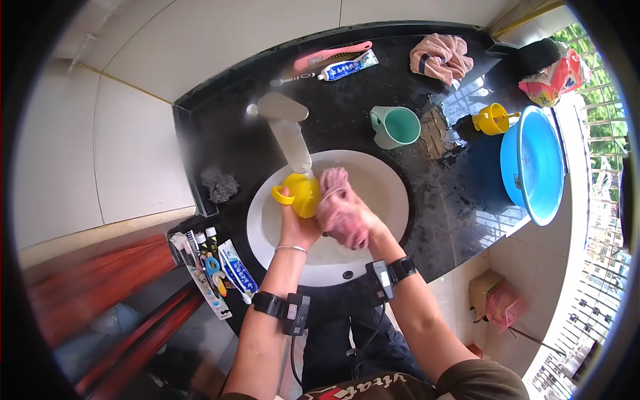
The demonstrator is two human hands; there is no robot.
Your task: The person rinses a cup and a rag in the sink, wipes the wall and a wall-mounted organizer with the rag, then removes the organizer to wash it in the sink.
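Over the white sink, my left hand grips a yellow cup with a loop handle, held tilted just below the faucet. Beside it, my right hand is closed on a bunched, wet-looking pink cloth, which is close to the cup's side; whether they touch I cannot tell. The cloth hides most of the right fingers. Behind the sink stands a green cup with a handle.
A blue basin and another yellow cup stand at the right. Toothpaste, a pink brush and a folded pink towel lie at the back. A steel scourer and toothbrushes are at left.
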